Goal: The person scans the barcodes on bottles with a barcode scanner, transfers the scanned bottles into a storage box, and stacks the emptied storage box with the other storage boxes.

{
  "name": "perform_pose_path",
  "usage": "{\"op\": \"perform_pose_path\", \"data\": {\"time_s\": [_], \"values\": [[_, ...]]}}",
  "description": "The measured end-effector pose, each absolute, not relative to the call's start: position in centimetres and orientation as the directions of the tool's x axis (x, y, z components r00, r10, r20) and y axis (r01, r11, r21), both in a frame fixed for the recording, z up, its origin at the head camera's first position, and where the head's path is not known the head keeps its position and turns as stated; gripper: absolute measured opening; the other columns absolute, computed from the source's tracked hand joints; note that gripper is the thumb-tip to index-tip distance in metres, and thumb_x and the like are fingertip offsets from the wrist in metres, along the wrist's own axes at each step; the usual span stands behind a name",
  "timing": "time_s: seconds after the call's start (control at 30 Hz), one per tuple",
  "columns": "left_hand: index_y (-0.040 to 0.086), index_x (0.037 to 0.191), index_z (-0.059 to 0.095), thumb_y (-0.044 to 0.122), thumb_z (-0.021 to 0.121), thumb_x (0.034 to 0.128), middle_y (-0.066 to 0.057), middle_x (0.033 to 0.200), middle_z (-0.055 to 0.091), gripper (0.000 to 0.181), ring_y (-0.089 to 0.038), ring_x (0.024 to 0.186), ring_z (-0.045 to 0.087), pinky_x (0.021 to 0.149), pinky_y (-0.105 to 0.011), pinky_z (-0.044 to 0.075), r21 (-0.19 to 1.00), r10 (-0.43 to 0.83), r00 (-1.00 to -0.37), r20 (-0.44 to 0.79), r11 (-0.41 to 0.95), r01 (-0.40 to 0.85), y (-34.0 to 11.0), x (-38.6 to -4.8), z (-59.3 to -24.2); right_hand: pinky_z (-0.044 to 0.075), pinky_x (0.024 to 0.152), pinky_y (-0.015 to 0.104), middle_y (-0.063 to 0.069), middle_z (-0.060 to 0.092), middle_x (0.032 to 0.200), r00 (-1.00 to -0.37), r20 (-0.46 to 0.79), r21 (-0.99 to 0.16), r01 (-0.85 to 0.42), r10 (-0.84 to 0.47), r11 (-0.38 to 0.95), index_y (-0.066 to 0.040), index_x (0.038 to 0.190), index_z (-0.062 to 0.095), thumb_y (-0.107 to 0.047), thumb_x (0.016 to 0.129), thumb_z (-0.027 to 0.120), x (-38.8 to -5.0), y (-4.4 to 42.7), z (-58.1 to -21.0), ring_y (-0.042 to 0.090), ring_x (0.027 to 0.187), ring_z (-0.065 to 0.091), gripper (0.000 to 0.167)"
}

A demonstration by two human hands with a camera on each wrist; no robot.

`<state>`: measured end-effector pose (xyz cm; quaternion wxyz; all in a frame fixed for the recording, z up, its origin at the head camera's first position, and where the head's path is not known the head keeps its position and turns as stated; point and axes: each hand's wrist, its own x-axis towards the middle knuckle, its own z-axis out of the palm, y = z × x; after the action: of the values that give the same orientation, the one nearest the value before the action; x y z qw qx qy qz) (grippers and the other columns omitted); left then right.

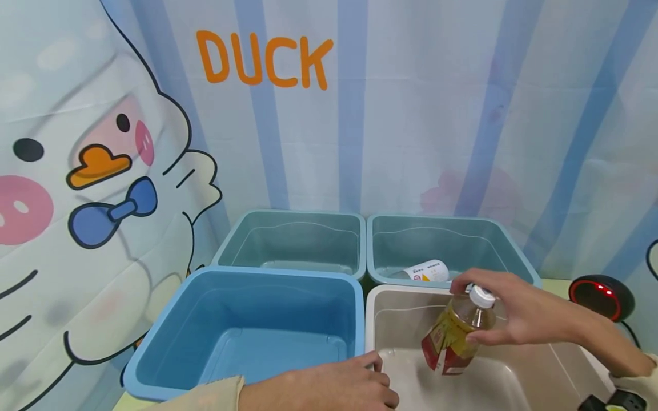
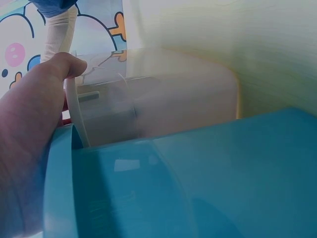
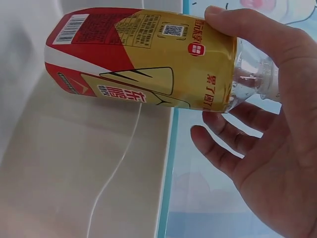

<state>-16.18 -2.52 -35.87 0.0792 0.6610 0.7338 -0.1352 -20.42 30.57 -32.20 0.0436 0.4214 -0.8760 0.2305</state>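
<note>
My right hand (image 1: pixel 519 311) holds a plastic drink bottle (image 1: pixel 454 337) around its neck and shoulder, thumb on one side and fingers on the other. Tilted, the bottle hangs inside the beige bin (image 1: pixel 406 297). Its label is red and gold, its cap white; in the right wrist view the bottle (image 3: pixel 143 59) shows a barcode and a QR code. My left hand (image 1: pixel 334 385) grips the left rim of that beige bin with curled fingers. From the left wrist view, the left hand (image 2: pixel 37 99) appears at the bin's rim, its other fingers hidden.
A blue bin (image 1: pixel 241 271) stands left of the beige one. Behind are two teal bins, left (image 1: pixel 303 216) and right (image 1: pixel 462 221); the right one holds a white-labelled bottle (image 1: pixel 428 271). A black round device (image 1: pixel 601 297) with red lights sits at right. A duck-print curtain (image 1: pixel 411 114) hangs behind.
</note>
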Motion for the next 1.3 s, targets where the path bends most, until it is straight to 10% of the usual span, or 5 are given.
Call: {"op": "perform_pose_path", "data": {"time_s": [0.73,1.3], "values": [[0.037,0.135,0.069,0.053,0.065,0.099,0.024,0.121,0.068,0.04,0.013,0.099,0.052,0.093,-0.009,0.021,-0.08,0.951,-0.115,-0.286,0.096,0.992,-2.5,-16.2,-35.7,0.053,0.089,0.026,-0.002,0.059,0.13,-0.744,0.384,-0.581,-0.655,-0.547,0.483,-0.017,0.146,0.05,-0.004,0.079,0.091,-19.7,33.0,-31.6,0.013,0.112,0.063,0.079],[0.038,0.128,0.072,0.049,0.062,0.1029,0.025,0.115,0.068,0.03,0.013,0.094,0.051,0.092,-0.01,0.023,-0.121,0.969,-0.104,-0.224,0.078,0.99,-2.8,-15.9,-36.0,0.058,0.076,0.035,-0.002,0.066,0.128,-0.808,0.394,-0.655,-0.581,-0.437,0.483,-0.011,0.136,0.059,0.006,0.09,0.074,-19.4,34.3,-31.8,0.017,0.104,0.067,0.052]]}}
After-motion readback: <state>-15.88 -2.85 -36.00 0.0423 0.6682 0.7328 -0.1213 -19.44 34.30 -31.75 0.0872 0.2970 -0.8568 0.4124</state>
